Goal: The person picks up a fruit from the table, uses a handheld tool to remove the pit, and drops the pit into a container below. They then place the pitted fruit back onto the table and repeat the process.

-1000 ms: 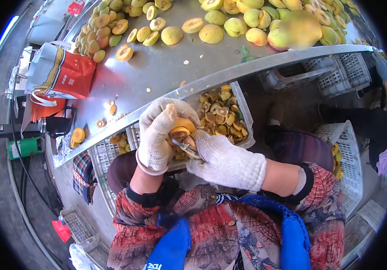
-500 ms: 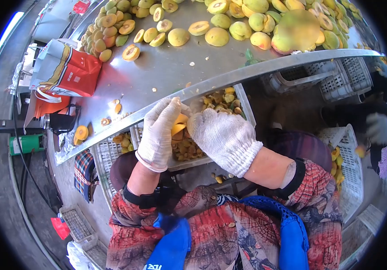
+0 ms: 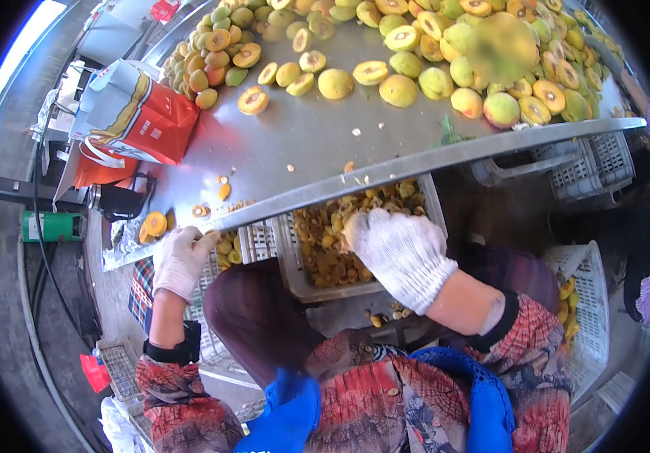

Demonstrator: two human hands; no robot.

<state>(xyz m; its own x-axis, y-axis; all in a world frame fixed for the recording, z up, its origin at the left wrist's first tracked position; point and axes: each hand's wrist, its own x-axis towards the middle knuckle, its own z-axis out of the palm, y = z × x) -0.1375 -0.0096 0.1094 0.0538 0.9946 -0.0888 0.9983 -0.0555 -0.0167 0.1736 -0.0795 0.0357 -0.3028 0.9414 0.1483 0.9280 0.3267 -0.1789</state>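
Observation:
My left hand (image 3: 182, 260), in a white glove, is at the table's front edge, left of the scrap crate, with its fingers bent together; whether anything is between them is hidden. My right hand (image 3: 402, 253), in a knitted white glove, is curled over the crate of fruit scraps (image 3: 332, 253). A small brownish-yellow bit shows at its fingertips, too small to name. Two cut orange-yellow fruit pieces (image 3: 154, 224) lie on the table near my left hand. Halved and whole yellow-green fruits (image 3: 398, 90) are heaped across the metal table (image 3: 294, 143).
A red and white bag (image 3: 147, 121) stands at the table's left. White crates (image 3: 585, 302) with fruit pieces are at the right, near another person's dark-clothed legs (image 3: 604, 234). The table's metal rim (image 3: 446, 157) runs above the scrap crate. A green container (image 3: 53, 226) is far left.
My hands have parted. The left moved left and down to the table edge, away from the orange fruit pieces held between them; the right shifted slightly right and down. The view has shifted.

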